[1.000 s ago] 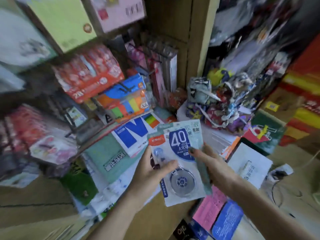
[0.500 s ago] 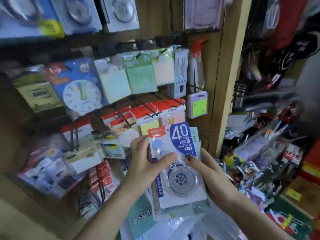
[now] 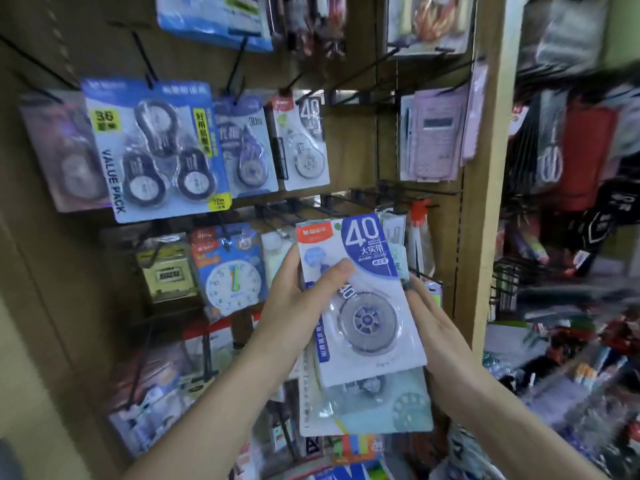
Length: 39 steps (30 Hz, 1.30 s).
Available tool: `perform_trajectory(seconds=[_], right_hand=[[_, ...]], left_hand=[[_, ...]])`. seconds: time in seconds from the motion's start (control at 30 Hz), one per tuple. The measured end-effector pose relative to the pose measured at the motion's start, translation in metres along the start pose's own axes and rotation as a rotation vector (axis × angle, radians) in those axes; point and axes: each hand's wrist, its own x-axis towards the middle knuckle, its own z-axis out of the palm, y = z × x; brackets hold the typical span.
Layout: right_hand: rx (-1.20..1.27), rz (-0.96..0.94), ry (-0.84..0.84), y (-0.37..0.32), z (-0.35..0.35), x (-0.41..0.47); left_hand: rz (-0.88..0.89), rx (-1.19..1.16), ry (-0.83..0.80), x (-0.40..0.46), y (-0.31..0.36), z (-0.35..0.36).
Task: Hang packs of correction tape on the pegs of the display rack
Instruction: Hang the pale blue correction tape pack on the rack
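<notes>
I hold a small stack of correction tape packs in front of the display rack (image 3: pixel 356 98). The front pack (image 3: pixel 360 299) is white and blue with a big "40" and a round tape wheel. My left hand (image 3: pixel 298 306) grips its left edge, thumb pressed on the front. My right hand (image 3: pixel 433 330) holds the stack's right edge from behind, fingers curled round it. A greenish pack (image 3: pixel 388 410) shows below the front one. A matching "40" pack (image 3: pixel 304 140) hangs on a peg above, next to an empty black peg (image 3: pixel 360 77).
A blue value pack (image 3: pixel 152 147) and a 30m pack (image 3: pixel 249 147) hang on the upper row. A clock card (image 3: pixel 232 271) and other stationery hang lower left. A calculator pack (image 3: pixel 433 136) hangs at the right beside a wooden post (image 3: pixel 485 168). Cluttered goods fill the right.
My view and both hands have risen from the table of goods up to the rack's correction tape row. The stack stays held in both hands.
</notes>
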Motion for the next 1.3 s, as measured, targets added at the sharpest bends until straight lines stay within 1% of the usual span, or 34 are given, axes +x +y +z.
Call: perform_trajectory(seconds=[0.1, 0.27, 0.33, 0.4, 0.43, 0.47, 0.5, 0.53, 0.57, 0.6, 0.63, 0.67, 0.7, 0.73, 0.8, 0.97, 1.1, 1.23, 1.3], right_hand=[[0.013, -0.118, -0.013, -0.014, -0.003, 0.007], [-0.131, -0.311, 0.031, -0.044, 0.004, 0.02], [-0.129, -0.33, 0.04, -0.053, 0.005, 0.023], [-0.122, -0.263, 0.017, -0.062, 0.003, 0.032], [-0.148, -0.214, -0.051, -0.067, 0.0, 0.037], [-0.168, -0.239, -0.113, -0.065, -0.009, 0.043], [-0.119, -0.267, -0.141, -0.061, -0.02, 0.054], [-0.05, -0.241, -0.128, -0.06, -0.024, 0.069], [0.009, -0.201, -0.165, -0.063, -0.025, 0.075], [-0.027, -0.178, -0.244, -0.069, -0.02, 0.072], [-0.117, -0.209, -0.297, -0.079, -0.015, 0.066], [-0.157, -0.242, -0.342, -0.085, -0.011, 0.058], [-0.122, -0.21, -0.35, -0.09, -0.003, 0.056], [-0.063, -0.179, -0.325, -0.095, 0.009, 0.056], [-0.003, -0.191, -0.316, -0.093, 0.008, 0.059], [-0.009, -0.252, -0.19, -0.098, 0.007, 0.083], [0.031, -0.294, -0.074, -0.107, 0.008, 0.101], [-0.015, -0.309, -0.023, -0.114, 0.015, 0.117], [-0.059, -0.331, -0.009, -0.117, 0.02, 0.123]], left_hand=[[0.048, -0.035, 0.057, 0.012, 0.018, 0.003], [0.105, -0.025, 0.083, 0.032, 0.039, 0.005], [0.134, -0.024, 0.096, 0.042, 0.045, 0.005], [0.149, -0.024, 0.098, 0.049, 0.049, 0.006], [0.152, -0.026, 0.096, 0.052, 0.051, 0.006], [0.154, -0.027, 0.095, 0.055, 0.052, 0.005], [0.156, -0.028, 0.095, 0.059, 0.053, 0.005], [0.154, -0.03, 0.095, 0.062, 0.054, 0.004], [0.149, -0.037, 0.097, 0.065, 0.055, 0.003], [0.144, -0.045, 0.102, 0.068, 0.057, 0.003], [0.143, -0.048, 0.105, 0.071, 0.058, 0.003], [0.149, -0.043, 0.104, 0.074, 0.058, 0.003], [0.159, -0.032, 0.102, 0.077, 0.059, 0.003], [0.17, -0.02, 0.099, 0.079, 0.06, 0.003], [0.184, -0.013, 0.084, 0.083, 0.063, 0.003], [0.144, -0.037, 0.018, 0.095, 0.067, 0.001], [0.143, 0.109, -0.073, 0.099, 0.065, 0.0], [0.137, 0.095, -0.028, 0.107, 0.068, 0.001], [0.165, 0.134, -0.007, 0.111, 0.07, 0.002]])
